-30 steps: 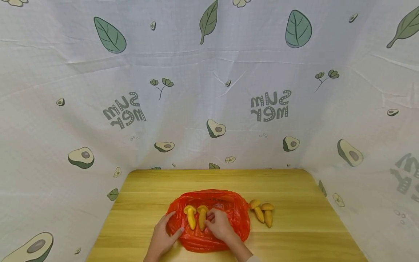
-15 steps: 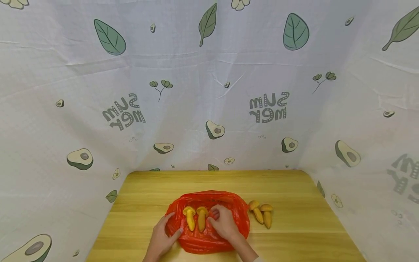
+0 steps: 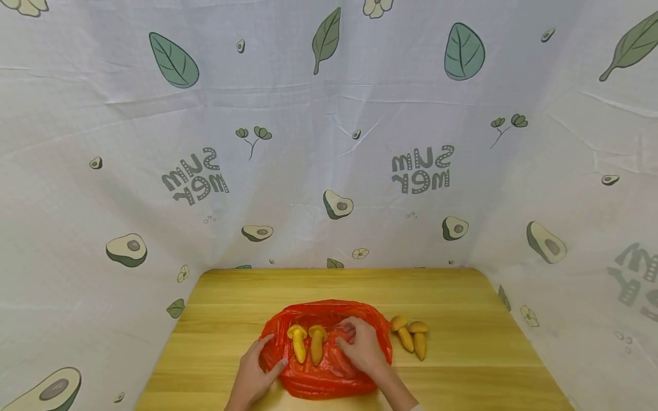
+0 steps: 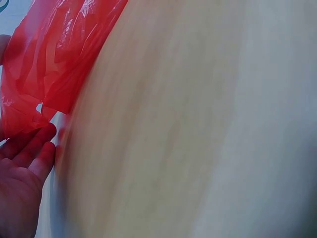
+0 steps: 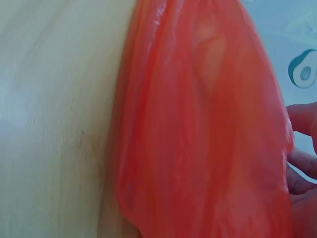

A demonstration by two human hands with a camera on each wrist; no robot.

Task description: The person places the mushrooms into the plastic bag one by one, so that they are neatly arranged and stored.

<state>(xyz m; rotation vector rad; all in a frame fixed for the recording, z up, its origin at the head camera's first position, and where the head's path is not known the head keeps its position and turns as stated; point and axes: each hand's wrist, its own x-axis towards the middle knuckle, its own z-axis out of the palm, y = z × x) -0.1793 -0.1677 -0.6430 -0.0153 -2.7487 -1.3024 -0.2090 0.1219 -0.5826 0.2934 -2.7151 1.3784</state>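
Two yellow mushroom-shaped pieces, a brighter one (image 3: 298, 343) and a browner one (image 3: 317, 346), lie side by side on the red plastic bag (image 3: 329, 385). At the bag's left side my left hand (image 3: 255, 368) rests with thumb and fingers spread, touching the plastic; the left wrist view has its fingers (image 4: 43, 157) against the bag (image 4: 64, 54). Over the bag's right part is my right hand (image 3: 362, 346), fingers loosely bent, apart from the browner piece and holding nothing visible. Red plastic (image 5: 198, 139) covers much of the right wrist view, the fingers (image 5: 303, 161) at its edge.
Right of the bag, two more mushroom-shaped pieces, one (image 3: 403, 333) leaning towards the other (image 3: 420, 341), lie on the wooden table (image 3: 462, 377). A pale printed cloth (image 3: 288, 194) hangs behind the table and along both its sides.
My right hand has let go of the browner mushroom-shaped piece and moved right and slightly up over the bag. The left hand has stayed at the bag's left side.
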